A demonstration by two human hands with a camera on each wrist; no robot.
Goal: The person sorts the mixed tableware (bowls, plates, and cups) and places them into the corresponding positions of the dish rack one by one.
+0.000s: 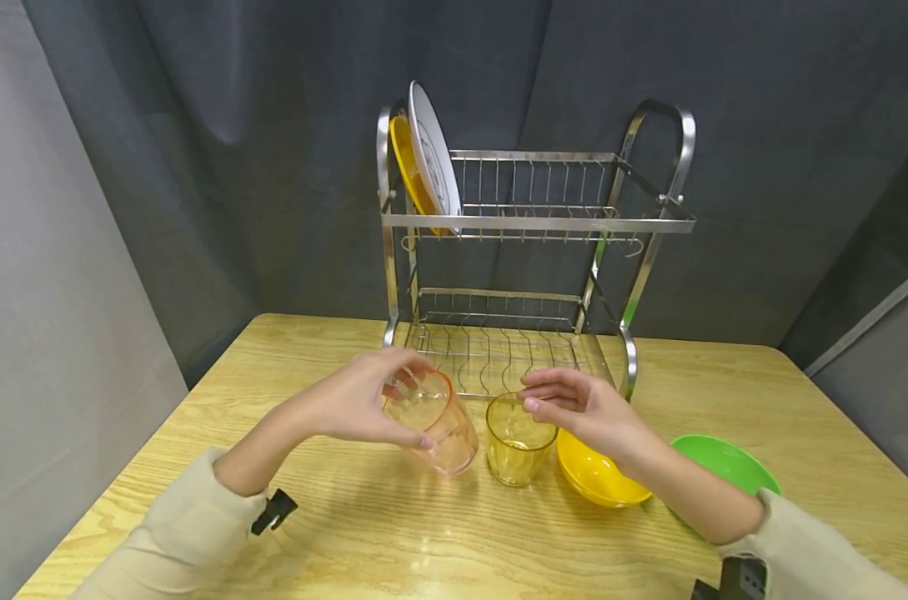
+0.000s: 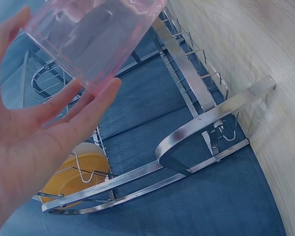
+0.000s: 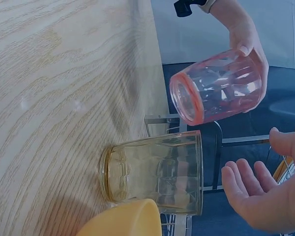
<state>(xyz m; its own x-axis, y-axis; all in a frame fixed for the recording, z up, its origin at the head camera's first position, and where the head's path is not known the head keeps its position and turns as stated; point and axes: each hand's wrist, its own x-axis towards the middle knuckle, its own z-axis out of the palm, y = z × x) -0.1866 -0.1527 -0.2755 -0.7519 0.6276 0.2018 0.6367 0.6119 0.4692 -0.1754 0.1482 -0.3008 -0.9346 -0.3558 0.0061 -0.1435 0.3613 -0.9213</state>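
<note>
My left hand (image 1: 359,402) grips a clear pink cup (image 1: 455,437) between thumb and fingers. The right wrist view shows this pink cup (image 3: 221,88) tilted and raised off the table. Just to its right, a clear yellow cup (image 1: 519,450) stands upright on the wood. Over that cup's rim hovers my right hand (image 1: 596,417), fingers slightly bent; in the right wrist view the hand (image 3: 265,196) is apart from the rim and holds nothing. A yellow bowl (image 1: 599,473) sits beside the yellow cup, partly below the right hand.
Behind the cups stands a two-tier metal dish rack (image 1: 536,224). A white plate (image 1: 434,158) and a yellow plate (image 1: 403,154) lean at the left of its upper tier. To the right, a green bowl (image 1: 727,462) lies partly behind the right forearm on the wooden table (image 1: 333,533).
</note>
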